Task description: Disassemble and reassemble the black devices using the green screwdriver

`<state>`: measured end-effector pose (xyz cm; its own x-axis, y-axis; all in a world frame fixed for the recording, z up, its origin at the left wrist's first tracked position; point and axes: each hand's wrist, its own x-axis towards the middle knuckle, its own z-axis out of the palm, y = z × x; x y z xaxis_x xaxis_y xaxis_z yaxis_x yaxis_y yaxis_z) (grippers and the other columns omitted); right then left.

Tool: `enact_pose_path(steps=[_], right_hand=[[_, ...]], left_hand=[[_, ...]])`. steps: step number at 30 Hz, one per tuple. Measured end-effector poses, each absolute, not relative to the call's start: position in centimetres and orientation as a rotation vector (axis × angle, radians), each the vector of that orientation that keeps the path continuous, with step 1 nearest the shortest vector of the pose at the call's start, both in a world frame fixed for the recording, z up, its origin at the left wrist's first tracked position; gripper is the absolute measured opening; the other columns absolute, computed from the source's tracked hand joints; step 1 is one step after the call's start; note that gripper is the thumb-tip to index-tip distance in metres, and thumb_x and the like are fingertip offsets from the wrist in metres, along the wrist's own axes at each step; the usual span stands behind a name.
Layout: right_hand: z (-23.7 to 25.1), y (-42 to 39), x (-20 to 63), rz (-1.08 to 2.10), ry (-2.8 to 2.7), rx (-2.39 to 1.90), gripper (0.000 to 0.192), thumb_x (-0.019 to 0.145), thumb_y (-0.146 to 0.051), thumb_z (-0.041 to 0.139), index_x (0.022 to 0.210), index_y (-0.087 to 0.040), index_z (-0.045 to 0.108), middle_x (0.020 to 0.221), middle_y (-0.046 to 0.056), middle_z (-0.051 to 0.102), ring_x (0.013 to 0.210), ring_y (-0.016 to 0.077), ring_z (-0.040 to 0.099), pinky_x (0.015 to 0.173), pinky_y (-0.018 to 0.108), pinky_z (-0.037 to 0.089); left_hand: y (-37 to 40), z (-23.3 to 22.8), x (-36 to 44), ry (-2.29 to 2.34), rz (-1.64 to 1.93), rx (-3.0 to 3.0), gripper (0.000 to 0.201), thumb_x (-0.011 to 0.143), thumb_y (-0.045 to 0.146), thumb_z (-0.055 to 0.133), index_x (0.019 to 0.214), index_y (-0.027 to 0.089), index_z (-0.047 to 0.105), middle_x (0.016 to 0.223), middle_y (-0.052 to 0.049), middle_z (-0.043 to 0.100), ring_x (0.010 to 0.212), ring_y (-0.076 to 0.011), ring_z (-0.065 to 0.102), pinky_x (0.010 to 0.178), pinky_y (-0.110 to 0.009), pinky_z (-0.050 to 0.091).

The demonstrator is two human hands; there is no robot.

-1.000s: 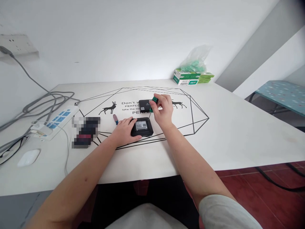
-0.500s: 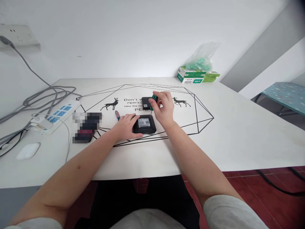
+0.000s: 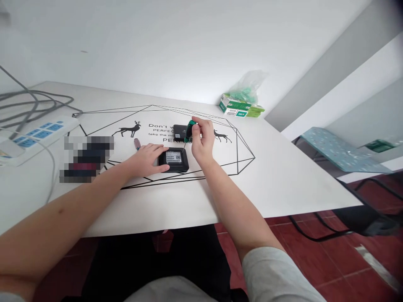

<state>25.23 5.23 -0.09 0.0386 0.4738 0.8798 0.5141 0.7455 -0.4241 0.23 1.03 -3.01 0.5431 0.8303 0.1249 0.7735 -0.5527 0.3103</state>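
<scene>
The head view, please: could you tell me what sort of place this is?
Probably a home desk used for small electronics work: a white table with a power strip, stacked green boxes, and a small black device under a green-handled screwdriver.

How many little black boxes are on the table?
2. One flat black box with a white label lies under the left hand; another black box sits just behind it, partly hidden by the right hand's green-handled screwdriver.

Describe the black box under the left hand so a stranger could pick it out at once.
On the white table, find the black line drawing with deer. Near its lower middle lies a flat black box, steadied by the left hand. Unlike the second black box behind it, it lies nearer the person.
</scene>
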Motion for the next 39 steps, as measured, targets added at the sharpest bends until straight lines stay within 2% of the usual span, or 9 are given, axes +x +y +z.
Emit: enact_pose_path(steps=[6,9,11,15,19,22,26,33,39], right_hand=[[-1.1,6.3,24.9,0.118,-1.509,-0.829,0.032,0.112,-0.055,0.052,0.129,-0.027,0.053,0.127,0.011,0.062,0.107,0.0199,0.069,0.082,0.036,0.063],[-1.5,6.7,24.5,0.223,-1.524,-0.831,0.037,0.112,-0.056,0.053,0.135,-0.028,0.044,0.143,0.015,0.062,0.094,0.0152,0.071,0.080,0.035,0.065],[-1.6,6.7,24.4,0.250,-1.543,-0.846,0.041,0.111,-0.057,0.055,0.138,-0.028,0.043,0.147,0.017,0.064,0.094,0.0155,0.073,0.084,0.037,0.067],[-1.4,6.3,24.4,0.218,-1.557,-0.820,0.047,0.108,-0.064,0.059,0.135,-0.027,0.052,0.140,0.015,0.068,0.111,0.0216,0.073,0.097,0.046,0.067],[-0.7,5.6,24.4,0.176,-1.595,-0.836,0.051,0.110,-0.069,0.048,0.133,-0.026,0.062,0.128,0.013,0.071,0.109,0.0231,0.072,0.100,0.050,0.066],[-0.5,5.4,24.5,0.077,-1.654,-0.809,0.052,0.115,-0.065,0.037,0.133,-0.027,0.067,0.124,0.012,0.067,0.116,0.0246,0.069,0.102,0.049,0.064],[-0.6,5.7,24.9,0.020,-1.669,-0.742,0.047,0.117,-0.055,0.035,0.141,-0.032,0.068,0.118,0.010,0.057,0.118,0.0256,0.064,0.105,0.051,0.059],[-0.8,6.4,25.4,0.201,-1.546,-0.665,0.035,0.112,-0.055,0.052,0.127,-0.034,0.075,0.108,0.005,0.058,0.102,0.0221,0.064,0.093,0.045,0.061],[-1.3,6.6,25.0,0.362,-1.523,-0.623,0.030,0.103,-0.055,0.070,0.124,-0.034,0.065,0.125,0.006,0.060,0.101,0.0195,0.066,0.086,0.040,0.061]], left_hand=[[1.3,-3.3,0.1,1.348,0.424,2.561,0.079,0.102,0.072,0.046,0.162,0.022,0.055,0.167,-0.015,0.058,0.155,-0.0400,0.049,0.127,-0.060,0.039],[1.6,-3.7,-0.1,1.362,0.436,2.571,0.084,0.100,0.079,0.043,0.161,0.023,0.058,0.165,-0.015,0.060,0.154,-0.0414,0.050,0.126,-0.058,0.041],[2.0,-4.1,-0.2,1.358,0.463,2.582,0.088,0.099,0.085,0.038,0.159,0.024,0.060,0.161,-0.014,0.063,0.151,-0.0420,0.053,0.125,-0.058,0.041],[2.3,-4.6,-0.4,1.346,0.472,2.615,0.094,0.102,0.087,0.028,0.158,0.019,0.060,0.158,-0.014,0.065,0.149,-0.0426,0.054,0.123,-0.058,0.041],[2.1,-4.1,-0.2,1.350,0.435,2.615,0.088,0.099,0.083,0.037,0.159,0.023,0.060,0.159,-0.013,0.064,0.148,-0.0428,0.055,0.123,-0.058,0.042],[1.8,-3.7,0.0,1.359,0.416,2.606,0.085,0.100,0.079,0.041,0.160,0.022,0.058,0.160,-0.014,0.063,0.150,-0.0413,0.053,0.124,-0.057,0.041],[1.5,-3.3,0.1,1.363,0.383,2.598,0.083,0.102,0.075,0.043,0.164,0.019,0.054,0.164,-0.016,0.060,0.152,-0.0407,0.051,0.126,-0.057,0.038],[1.0,-2.3,0.3,1.324,0.332,2.595,0.078,0.105,0.070,0.048,0.164,0.017,0.053,0.164,-0.019,0.058,0.152,-0.0413,0.050,0.126,-0.057,0.038],[0.7,-2.0,0.7,1.322,0.334,2.576,0.078,0.105,0.066,0.052,0.164,0.015,0.052,0.164,-0.021,0.058,0.150,-0.0414,0.051,0.127,-0.058,0.036]])
